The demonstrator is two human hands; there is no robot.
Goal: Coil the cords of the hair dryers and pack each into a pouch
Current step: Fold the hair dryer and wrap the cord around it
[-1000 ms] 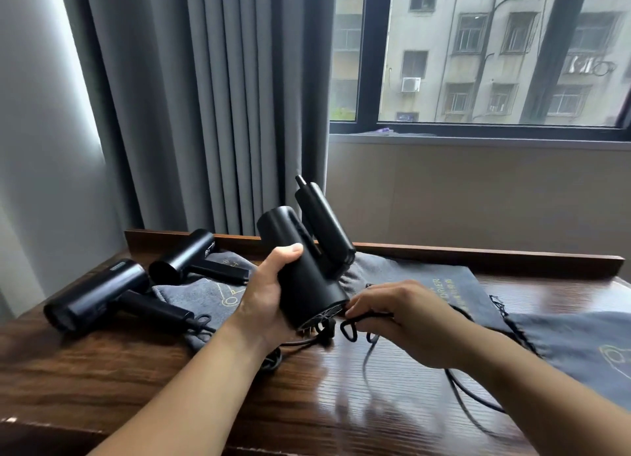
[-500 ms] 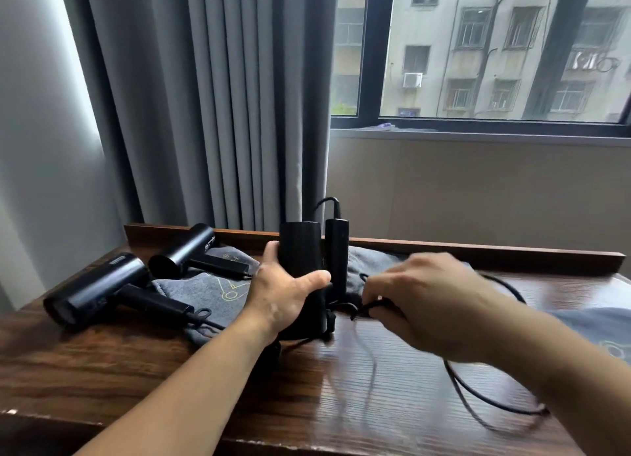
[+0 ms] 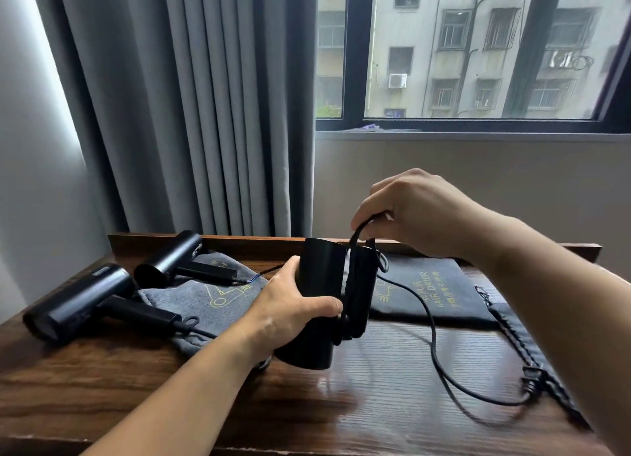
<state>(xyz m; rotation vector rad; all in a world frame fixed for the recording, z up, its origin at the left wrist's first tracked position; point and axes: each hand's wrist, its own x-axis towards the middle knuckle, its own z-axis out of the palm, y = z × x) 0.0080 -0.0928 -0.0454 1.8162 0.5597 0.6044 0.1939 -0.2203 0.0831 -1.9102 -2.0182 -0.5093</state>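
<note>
Cord (image 3: 433, 336) looks limp yet springy, so the right hand (image 3: 409, 216) pinches it close above the folded handle, while the left hand (image 3: 290, 305) wraps the smooth, hefty-looking barrel of the hair dryer (image 3: 317, 284), upright over the table (image 3: 375, 404) centre.

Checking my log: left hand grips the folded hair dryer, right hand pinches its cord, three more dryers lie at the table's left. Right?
Only two more dryers lie there, not three: the near dryer and the far dryer, per the head view. The left hand does grip the folded hair dryer and the right hand pinches its cord.
</note>
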